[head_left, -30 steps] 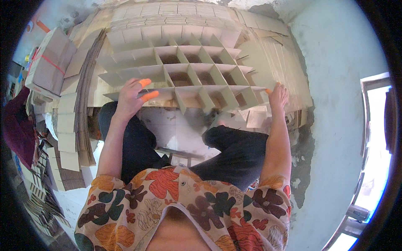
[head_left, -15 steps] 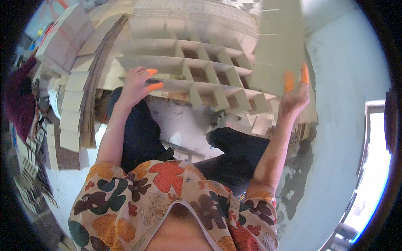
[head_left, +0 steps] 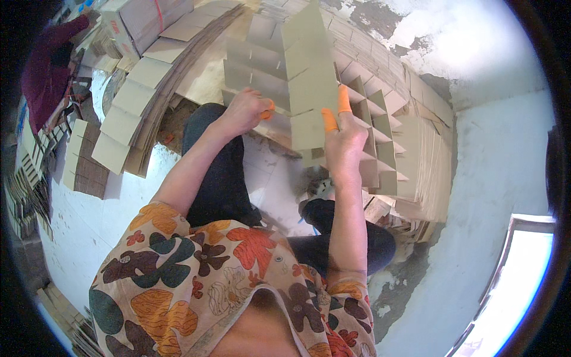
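Note:
A slotted cardboard divider strip (head_left: 309, 71) stands up in my right hand (head_left: 347, 143), pinched near its lower right edge. It overlaps the cardboard divider grid (head_left: 380, 128), whose crossed strips form open cells, and hides the grid's middle. Orange finger covers are on the thumb and index finger of that hand. My left hand (head_left: 245, 112) is closed beside the grid's left part, its orange-covered fingertips pressed together. What those fingers hold, if anything, does not show.
Stacked flat cardboard strips (head_left: 425, 160) lie right of the grid, beside a pale blue wall (head_left: 499, 160). A leaning row of cardboard pieces (head_left: 146, 71) runs along the left, near a carton (head_left: 134, 24). Another person in a dark red sleeve (head_left: 44, 77) is at the far left.
The view has turned, shifting the surroundings. My right hand has brought the strip leftward across the grid. My left hand's fingers, apart before, are now closed.

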### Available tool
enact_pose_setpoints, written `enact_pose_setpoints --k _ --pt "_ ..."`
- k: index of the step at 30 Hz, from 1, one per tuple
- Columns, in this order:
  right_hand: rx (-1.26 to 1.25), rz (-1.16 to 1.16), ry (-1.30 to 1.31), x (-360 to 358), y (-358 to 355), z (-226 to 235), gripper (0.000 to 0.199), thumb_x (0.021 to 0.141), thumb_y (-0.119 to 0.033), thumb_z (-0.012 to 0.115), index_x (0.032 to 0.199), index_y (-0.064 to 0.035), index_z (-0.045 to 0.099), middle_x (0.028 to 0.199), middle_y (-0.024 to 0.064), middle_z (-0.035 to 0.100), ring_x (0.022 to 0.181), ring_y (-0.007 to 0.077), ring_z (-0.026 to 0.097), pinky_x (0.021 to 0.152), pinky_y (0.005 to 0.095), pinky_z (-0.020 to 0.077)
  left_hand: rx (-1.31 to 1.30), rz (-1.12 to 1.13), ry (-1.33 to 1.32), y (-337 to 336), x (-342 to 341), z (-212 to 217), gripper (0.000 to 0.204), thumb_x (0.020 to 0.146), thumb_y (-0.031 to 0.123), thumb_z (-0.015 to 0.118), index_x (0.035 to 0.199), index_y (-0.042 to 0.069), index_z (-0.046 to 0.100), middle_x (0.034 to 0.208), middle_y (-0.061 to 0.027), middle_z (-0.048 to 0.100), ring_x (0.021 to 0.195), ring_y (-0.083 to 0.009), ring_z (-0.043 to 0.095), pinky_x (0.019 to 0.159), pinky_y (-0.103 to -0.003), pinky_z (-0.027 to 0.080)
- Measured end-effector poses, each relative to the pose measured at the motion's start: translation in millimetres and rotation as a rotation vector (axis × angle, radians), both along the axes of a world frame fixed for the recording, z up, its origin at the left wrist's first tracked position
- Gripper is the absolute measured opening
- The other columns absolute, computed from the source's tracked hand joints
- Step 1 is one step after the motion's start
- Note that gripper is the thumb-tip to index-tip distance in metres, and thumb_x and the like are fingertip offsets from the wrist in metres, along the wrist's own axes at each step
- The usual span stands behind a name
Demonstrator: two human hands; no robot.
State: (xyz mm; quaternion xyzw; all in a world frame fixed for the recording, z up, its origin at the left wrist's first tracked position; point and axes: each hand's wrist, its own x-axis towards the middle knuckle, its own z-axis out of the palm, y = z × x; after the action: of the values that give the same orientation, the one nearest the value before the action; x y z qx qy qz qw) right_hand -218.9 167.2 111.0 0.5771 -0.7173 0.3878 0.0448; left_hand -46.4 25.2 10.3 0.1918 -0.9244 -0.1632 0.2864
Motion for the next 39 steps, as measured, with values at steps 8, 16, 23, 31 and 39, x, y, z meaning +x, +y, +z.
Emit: enact_pose_setpoints --k 8,16,23,31,39 --pt "0.064 0.019 0.008 9.8 -8.1 -0.9 0.008 0.082 -0.005 0.059 0.081 0.0024 0.056 0.068 0.0228 0.057 0.062 0.0374 0.058 0.056 0.0419 0.047 0.027 0.047 0.014 1.0 -4.4 3.9 0.012 0.067 0.011 0.069 0.07 0.007 0.057 0.061 -0.0109 0.054 0.068 -0.0287 0.056 0.071 -0.038 0.041" --pt "0.028 0.157 -0.042 12.6 -13.4 -24.2 0.007 0.078 -0.001 0.06 0.084 0.0033 0.059 0.063 0.0226 0.057 0.057 0.0357 0.058 0.051 0.0391 0.0461 0.015 0.031 0.046 -2.4 -7.7 2.4 0.011 0.067 0.01 0.067 0.068 0.006 0.057 0.059 -0.0115 0.053 0.067 -0.0301 0.056 0.073 -0.038 0.042" --pt "0.278 0.262 0.018 6.1 -27.4 -76.7 0.024 0.078 -0.004 0.054 0.101 0.003 0.053 0.075 0.0224 0.061 0.071 0.0375 0.062 0.06 0.0444 0.0491 0.024 0.027 -0.037 -8.2 -9.8 3.0 0.011 0.068 0.012 0.068 0.076 0.009 0.06 0.064 -0.0099 0.055 0.07 -0.0292 0.056 0.072 -0.04 0.043" --pt "0.233 0.099 0.252 -6.6 -2.2 -48.9 0.043 0.082 -0.018 0.058 0.122 -0.0039 0.049 0.077 0.0157 0.061 0.067 0.0304 0.062 0.058 0.0403 0.0506 0.038 0.004 -0.049 -6.8 -10.0 6.4 0.018 0.068 0.014 0.069 0.083 0.008 0.061 0.072 -0.0101 0.059 0.075 -0.0303 0.057 0.075 -0.04 0.043" --pt "0.289 -0.74 0.596 -247.3 138.7 -65.9 0.039 0.079 -0.018 0.065 0.112 -0.0058 0.051 0.101 0.0159 0.056 0.099 0.0324 0.052 0.078 0.0424 0.0458 -0.05 0.017 0.015 6.1 0.5 31.3 0.051 0.064 0.016 0.077 0.111 0.008 0.059 0.105 -0.0104 0.063 0.1 -0.0291 0.054 0.088 -0.039 0.042"
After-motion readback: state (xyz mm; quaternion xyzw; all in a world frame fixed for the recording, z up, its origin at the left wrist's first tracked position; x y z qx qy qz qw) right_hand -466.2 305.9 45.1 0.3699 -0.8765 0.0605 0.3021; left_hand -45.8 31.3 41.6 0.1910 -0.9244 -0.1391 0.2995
